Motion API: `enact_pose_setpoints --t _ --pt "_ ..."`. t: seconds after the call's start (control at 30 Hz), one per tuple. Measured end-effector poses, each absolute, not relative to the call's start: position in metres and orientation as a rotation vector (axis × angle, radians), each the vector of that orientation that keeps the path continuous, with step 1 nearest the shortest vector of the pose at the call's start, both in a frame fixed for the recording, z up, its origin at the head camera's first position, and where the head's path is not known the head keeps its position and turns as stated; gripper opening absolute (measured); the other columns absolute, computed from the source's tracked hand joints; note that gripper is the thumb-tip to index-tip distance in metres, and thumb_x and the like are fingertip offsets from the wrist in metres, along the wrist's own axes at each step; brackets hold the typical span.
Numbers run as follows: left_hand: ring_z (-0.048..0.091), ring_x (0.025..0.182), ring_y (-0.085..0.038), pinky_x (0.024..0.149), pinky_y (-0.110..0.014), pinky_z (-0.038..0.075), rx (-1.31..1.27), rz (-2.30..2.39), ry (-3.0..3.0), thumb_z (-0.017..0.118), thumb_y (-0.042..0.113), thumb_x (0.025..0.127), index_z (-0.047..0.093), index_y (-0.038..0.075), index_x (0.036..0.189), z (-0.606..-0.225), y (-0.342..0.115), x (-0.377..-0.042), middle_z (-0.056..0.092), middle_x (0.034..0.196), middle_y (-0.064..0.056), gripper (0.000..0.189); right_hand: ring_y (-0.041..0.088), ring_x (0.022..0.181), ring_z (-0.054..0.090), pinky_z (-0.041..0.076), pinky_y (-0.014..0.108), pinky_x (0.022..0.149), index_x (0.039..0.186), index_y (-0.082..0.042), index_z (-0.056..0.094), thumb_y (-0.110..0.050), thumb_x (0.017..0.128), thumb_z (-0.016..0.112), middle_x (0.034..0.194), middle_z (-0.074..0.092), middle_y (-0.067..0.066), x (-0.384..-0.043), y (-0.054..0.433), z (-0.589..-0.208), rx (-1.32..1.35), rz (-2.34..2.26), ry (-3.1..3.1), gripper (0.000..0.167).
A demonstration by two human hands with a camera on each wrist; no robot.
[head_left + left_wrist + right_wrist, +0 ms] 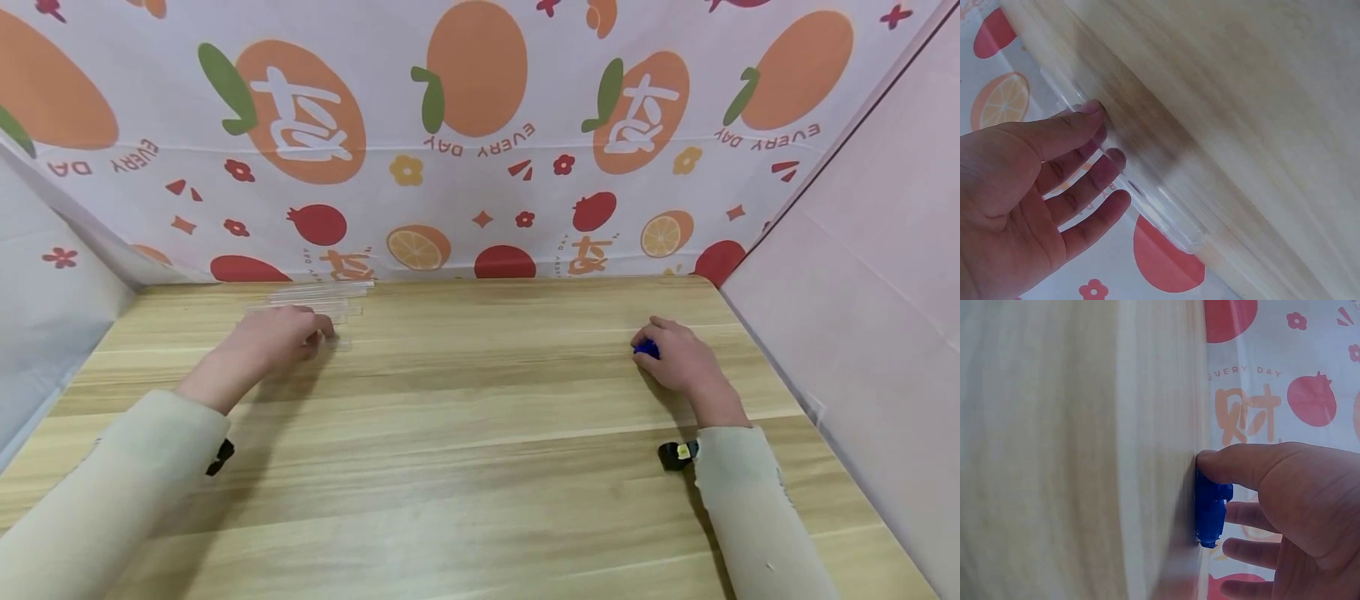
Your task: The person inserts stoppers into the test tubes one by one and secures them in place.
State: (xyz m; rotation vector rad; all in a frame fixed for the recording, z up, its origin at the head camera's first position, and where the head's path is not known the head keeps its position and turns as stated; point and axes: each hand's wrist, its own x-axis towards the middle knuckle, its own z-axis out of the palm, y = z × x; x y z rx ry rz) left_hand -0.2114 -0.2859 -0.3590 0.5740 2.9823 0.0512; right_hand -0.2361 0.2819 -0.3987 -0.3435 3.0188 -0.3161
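Note:
In the head view, several clear tubes (322, 292) lie side by side at the table's back left. My left hand (281, 337) is over their near side, fingers bent down. The left wrist view has its thumb and index finger pinching at a clear tube (1166, 219), with the other fingers spread loosely. At the right, my right hand (678, 354) holds a small blue plastic object (647, 348) against the table. Its thumb lies on one edge of the blue object (1210, 512) and the fingers reach round the far side; its exact kind is hidden.
The wood-grain table (465, 467) ends at a fruit-printed cloth (480, 200) hanging behind it. Pale cloth walls (862, 233) stand along the left and right sides. A dark strap piece (675, 455) sits by the right sleeve.

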Motion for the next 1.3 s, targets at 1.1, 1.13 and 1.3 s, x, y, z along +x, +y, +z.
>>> enact_pose_setpoints --t 1.1,1.13,1.3 --pt "0.069 0.092 -0.024 0.078 -0.046 0.058 0.884 0.389 2.963 0.062 0.005 0.093 0.072 0.011 0.117 -0.334 -0.237 -0.21 0.074 0.102 -0.005 0.027 0.038 0.133 0.049 0.039 0.058 0.11 0.115 -0.013 0.068 -0.026 0.1 0.062 0.145 0.053 0.017 -0.235 0.24 -0.37 -0.455 -0.655 3.09 0.021" --pt "0.069 0.092 -0.023 0.079 -0.046 0.058 0.905 0.435 2.948 0.062 0.005 0.093 0.072 0.01 0.118 -0.333 -0.233 -0.209 0.074 0.102 -0.005 0.027 0.037 0.131 0.051 0.041 0.057 0.108 0.116 -0.013 0.068 -0.026 0.1 0.063 0.142 0.055 0.016 -0.234 0.237 -0.368 -0.467 -0.688 3.088 0.021" --pt "0.067 0.087 -0.015 0.076 -0.037 0.056 0.969 0.617 2.867 0.063 0.008 0.096 0.07 0.013 0.122 -0.331 -0.212 -0.203 0.074 0.101 -0.003 0.028 0.031 0.119 0.058 0.047 0.054 0.102 0.118 -0.013 0.068 -0.025 0.099 0.063 0.125 0.066 0.01 -0.231 0.222 -0.362 -0.513 -0.835 3.066 0.023"
